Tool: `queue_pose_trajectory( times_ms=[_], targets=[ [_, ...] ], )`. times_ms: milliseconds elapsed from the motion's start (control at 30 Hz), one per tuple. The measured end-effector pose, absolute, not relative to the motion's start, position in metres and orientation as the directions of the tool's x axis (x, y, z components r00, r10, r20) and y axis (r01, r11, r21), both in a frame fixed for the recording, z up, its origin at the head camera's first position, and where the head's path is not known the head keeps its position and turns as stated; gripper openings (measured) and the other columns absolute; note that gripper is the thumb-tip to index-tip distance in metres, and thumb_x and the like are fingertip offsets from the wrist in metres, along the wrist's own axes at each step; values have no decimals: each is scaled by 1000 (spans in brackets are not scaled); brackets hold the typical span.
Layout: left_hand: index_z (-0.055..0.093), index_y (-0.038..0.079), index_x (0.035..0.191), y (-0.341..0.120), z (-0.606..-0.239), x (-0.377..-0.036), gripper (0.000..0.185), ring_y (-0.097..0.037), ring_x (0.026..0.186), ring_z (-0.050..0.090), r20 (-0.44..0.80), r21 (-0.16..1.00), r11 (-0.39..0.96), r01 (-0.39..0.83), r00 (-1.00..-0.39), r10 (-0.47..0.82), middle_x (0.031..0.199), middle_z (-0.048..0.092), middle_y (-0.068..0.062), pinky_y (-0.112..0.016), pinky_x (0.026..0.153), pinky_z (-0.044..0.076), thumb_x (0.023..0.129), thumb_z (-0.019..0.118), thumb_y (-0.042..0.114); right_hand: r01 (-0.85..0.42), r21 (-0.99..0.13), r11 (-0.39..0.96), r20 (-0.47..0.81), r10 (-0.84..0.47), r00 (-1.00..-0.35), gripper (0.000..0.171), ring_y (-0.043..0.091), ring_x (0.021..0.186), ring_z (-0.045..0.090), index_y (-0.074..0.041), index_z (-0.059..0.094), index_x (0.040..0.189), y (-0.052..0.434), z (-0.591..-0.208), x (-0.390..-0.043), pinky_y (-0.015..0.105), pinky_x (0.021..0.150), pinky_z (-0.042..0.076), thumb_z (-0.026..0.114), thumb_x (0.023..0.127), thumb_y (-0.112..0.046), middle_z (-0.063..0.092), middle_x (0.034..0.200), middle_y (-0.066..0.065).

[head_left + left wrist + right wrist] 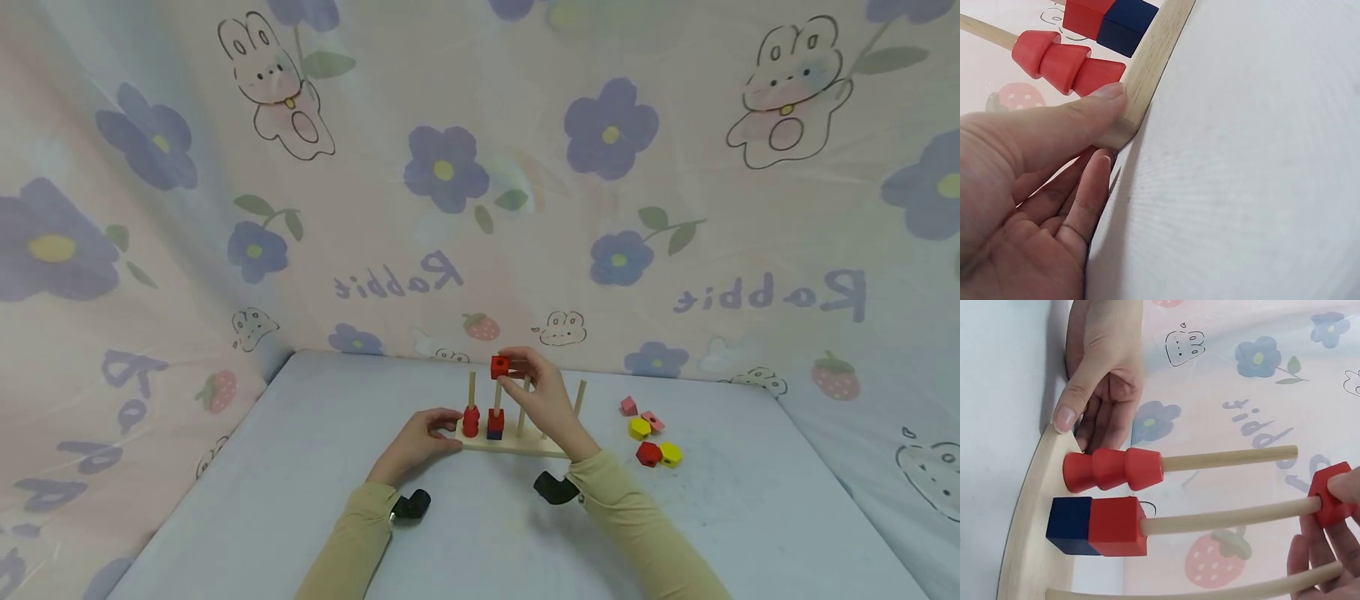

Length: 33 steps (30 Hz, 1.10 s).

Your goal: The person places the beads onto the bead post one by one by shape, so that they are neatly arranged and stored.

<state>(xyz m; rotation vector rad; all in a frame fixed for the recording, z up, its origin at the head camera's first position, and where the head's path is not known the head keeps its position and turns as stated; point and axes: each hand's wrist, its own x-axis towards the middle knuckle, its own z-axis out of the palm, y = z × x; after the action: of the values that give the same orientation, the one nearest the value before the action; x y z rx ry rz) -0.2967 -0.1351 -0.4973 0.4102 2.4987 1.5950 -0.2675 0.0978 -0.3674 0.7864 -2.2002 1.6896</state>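
My right hand [542, 398] pinches a red block [499, 367] with a hole through it, at the top of the second peg from the left. In the right wrist view the tip of that peg [1235, 514] meets the block's hole. On the same peg sit a red cube [1116, 526] and, below it, a dark blue cube [1070, 525]. The leftmost peg carries several red tapered pieces [471, 422]. My left hand [418, 443] grips the left end of the wooden base [510, 448], thumb [1094, 109] along its near edge and fingers curled round the end.
Right of the base on the white table [750, 517] lie pink blocks [628, 406], yellow hexagonal blocks [640, 428] and a red block [648, 454]. More bare pegs [580, 398] rise behind the right hand. A patterned cloth [525, 250] hangs behind the table.
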Motion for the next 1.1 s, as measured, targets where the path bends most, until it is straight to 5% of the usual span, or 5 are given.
queue_pose_trajectory(
  times_ms=[433, 700, 1100],
  targets=[
    [59, 9, 126, -136, -499, -298, 51, -19, 87, 58, 10, 894, 425, 141, -955, 297, 106, 62, -3, -35, 80, 49, 80, 79, 18, -407, -899, 163, 385, -152, -910, 43, 39, 103, 58, 6, 48, 124, 89, -388, -267, 50, 91, 45, 65, 85, 8, 56, 116, 27],
    [59, 10, 126, -135, -500, -298, 50, -18, 87, 58, 10, 892, 430, 141, -956, 293, 107, 62, -4, -35, 80, 48, 80, 78, 18, -294, -938, 182, 283, -87, -955, 35, 35, 101, 59, 8, 56, 116, 86, -402, -264, 44, 90, 47, 68, 82, 7, 62, 109, 21],
    [60, 10, 126, -135, -502, -299, 50, -18, 88, 58, 17, 896, 419, 150, -952, 305, 106, 62, -3, -34, 80, 49, 80, 78, 17, -282, -943, 179, 267, -101, -958, 33, 38, 102, 58, 9, 56, 113, 87, -421, -260, 51, 90, 45, 68, 82, 8, 62, 107, 24]
  ],
)
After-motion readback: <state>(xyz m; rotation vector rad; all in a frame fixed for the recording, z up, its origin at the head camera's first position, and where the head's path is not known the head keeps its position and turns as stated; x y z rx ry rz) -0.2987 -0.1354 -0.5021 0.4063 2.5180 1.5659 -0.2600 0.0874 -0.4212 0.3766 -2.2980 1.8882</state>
